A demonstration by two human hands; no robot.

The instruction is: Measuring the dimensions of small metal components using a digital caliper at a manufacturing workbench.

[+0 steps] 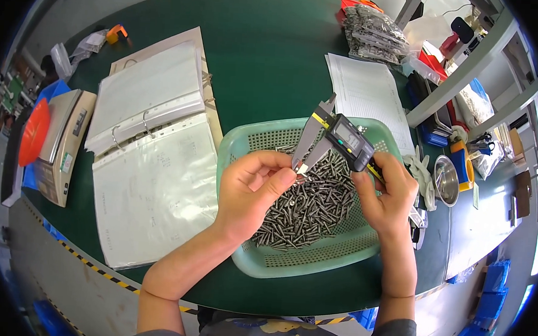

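My right hand [388, 195] grips a digital caliper [342, 135] by its black display body, jaws pointing down-left. My left hand [253, 188] pinches a small dark screw [298, 169] between thumb and forefinger, right at the caliper's jaw tips. Both hands hover over a green perforated plastic basket [288, 260] that holds a heap of several dark metal screws [306, 209]. The basket sits on a dark green table mat [256, 64].
An open ring binder [151, 143] with plastic sleeves lies left of the basket. A weighing scale [63, 142] and an orange lid [33, 131] sit at the far left. Behind are a printed sheet [367, 94], bagged parts [373, 33], a metal cup [446, 177] and a shelf frame [469, 69].
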